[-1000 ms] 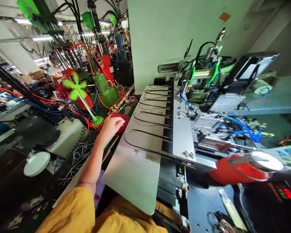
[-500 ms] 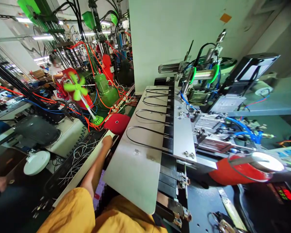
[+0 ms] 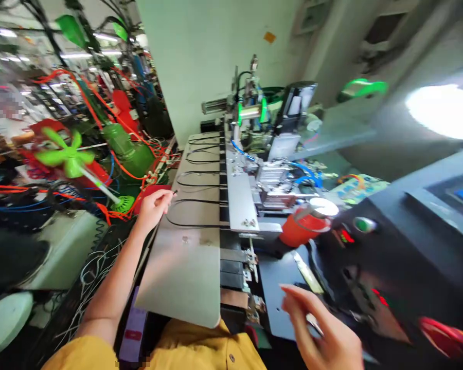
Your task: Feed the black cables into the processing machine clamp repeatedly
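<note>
My left hand (image 3: 156,206) reaches over the left edge of a pale metal plate (image 3: 177,272). Its thumb and forefinger pinch a tiny dark end, too small to name. Beside those fingertips, several looped black cables (image 3: 195,225) lie across the plate, their ends in a dark strip along its right side. At the lower right is my right hand (image 3: 326,331), above the blue-grey machine bed. Its fingers are curled, with thumb and forefinger tips close together. A small silvery piece shows between them; its kind is hidden.
Right of the plate stand a metal fixture (image 3: 241,205) and a red container (image 3: 301,228). A black control box (image 3: 370,257) with red digits is farther right. On the left are a green fan (image 3: 71,156), loose white cables (image 3: 90,277) and a white round dish (image 3: 7,324).
My view has swung right. My left hand has moved from the tray edge near the red cushion to the plate beside the cables. My right hand has come into view.
</note>
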Available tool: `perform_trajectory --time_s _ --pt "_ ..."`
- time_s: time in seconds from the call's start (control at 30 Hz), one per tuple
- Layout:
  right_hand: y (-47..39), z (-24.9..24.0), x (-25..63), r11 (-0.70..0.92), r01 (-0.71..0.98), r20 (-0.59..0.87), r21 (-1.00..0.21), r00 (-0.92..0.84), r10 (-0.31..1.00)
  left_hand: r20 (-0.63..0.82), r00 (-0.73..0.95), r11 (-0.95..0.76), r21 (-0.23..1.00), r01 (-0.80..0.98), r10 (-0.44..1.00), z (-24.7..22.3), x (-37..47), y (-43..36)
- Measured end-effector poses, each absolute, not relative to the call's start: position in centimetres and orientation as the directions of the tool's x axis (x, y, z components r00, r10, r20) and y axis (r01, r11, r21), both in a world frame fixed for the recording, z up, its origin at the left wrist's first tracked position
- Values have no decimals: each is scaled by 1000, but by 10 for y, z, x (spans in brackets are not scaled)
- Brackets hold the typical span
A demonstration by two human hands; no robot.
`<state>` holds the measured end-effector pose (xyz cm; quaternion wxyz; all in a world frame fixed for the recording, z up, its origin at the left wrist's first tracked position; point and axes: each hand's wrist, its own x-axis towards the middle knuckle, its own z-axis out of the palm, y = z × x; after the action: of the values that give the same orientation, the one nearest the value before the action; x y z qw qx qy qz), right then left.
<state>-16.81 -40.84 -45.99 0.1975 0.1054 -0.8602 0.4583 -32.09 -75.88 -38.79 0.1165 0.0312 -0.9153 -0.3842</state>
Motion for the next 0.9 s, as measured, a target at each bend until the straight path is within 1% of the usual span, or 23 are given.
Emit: perform_trajectory --time_s 0.03,0.07,0.1,0.13,0.17,0.2,0.27,0.3,0.4,0.47,0.53,0.6,0.67,0.73,0.8,0.83,0.87,0.9 --pt "-415 -451 -170 501 -369 410 -783 -911 -31 148 -988 635 758 147 52 -379 -312 -732" --pt "-422 -445 -173 444 -341 357 -829 -933 -50 70 -966 570 795 206 250 -372 -301 -706" --pt "-428 -441 -176 377 -297 298 -877 -953 -56 14 -920 537 809 241 392 -367 -289 -681" --pt "-433 -438 -178 312 -257 262 -915 -965 -26 -25 -863 515 811 277 504 -365 -277 -660" --pt "-438 -437 -181 261 -239 249 -935 -968 5 -56 -814 507 806 305 578 -365 -267 -643" --pt "-441 -438 -182 226 -245 260 -943 -965 41 -65 -780 501 798 334 623 -366 -258 -629" --pt "-445 -439 -184 209 -287 312 -935 -945 95 -75 -742 484 801 353 667 -373 -250 -614" --pt "-445 -441 -185 218 -324 352 -921 -930 104 -99 -730 473 818 327 676 -377 -249 -610" --pt "-445 -447 -184 258 -446 482 -857 -871 96 -227 -677 435 887 153 700 -389 -253 -609" --pt "-445 -452 -183 263 -466 508 -845 -853 118 -246 -679 404 911 81 692 -394 -254 -611" --pt "-446 -455 -182 232 -405 445 -884 -881 158 -167 -746 403 904 145 644 -398 -251 -612" --pt "-446 -456 -180 181 -320 350 -930 -922 165 -42 -791 437 850 293 611 -401 -246 -612" --pt "-443 -453 -179 160 -254 276 -954 -952 131 58 -781 480 760 438 622 -403 -243 -613" --pt "-438 -447 -179 173 -199 210 -965 -977 47 83 -741 499 688 527 667 -403 -241 -613" --pt "-435 -444 -180 168 -149 145 -974 -989 -37 43 -713 504 678 535 700 -402 -241 -613" --pt "-436 -443 -181 153 -136 131 -979 -991 -37 19 -717 501 703 505 696 -402 -241 -612" --pt "-439 -444 -182 134 -142 144 -981 -990 5 -1 -734 492 742 455 679 -401 -241 -610" --pt "-443 -445 -183 119 -172 182 -978 -979 87 -15 -758 474 789 391 652 -401 -241 -608"
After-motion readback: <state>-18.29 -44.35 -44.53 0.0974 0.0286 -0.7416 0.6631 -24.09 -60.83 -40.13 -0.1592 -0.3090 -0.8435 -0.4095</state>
